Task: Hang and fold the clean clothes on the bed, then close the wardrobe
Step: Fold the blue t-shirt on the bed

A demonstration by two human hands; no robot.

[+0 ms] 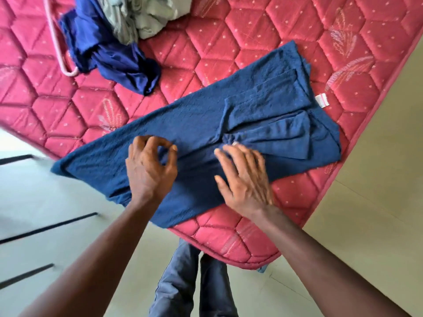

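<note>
now | left hand (151, 168) curled on blue garment (194, 124), grip unclear | right hand (243, 177) flat, pressing | risk: bunch (230, 138) at its 12 o'clock creases fold

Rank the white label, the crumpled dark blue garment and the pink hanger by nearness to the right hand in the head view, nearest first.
From the right hand:
1. the white label, up and to its right.
2. the crumpled dark blue garment, up and to the left.
3. the pink hanger, farthest left, past that garment.
</note>
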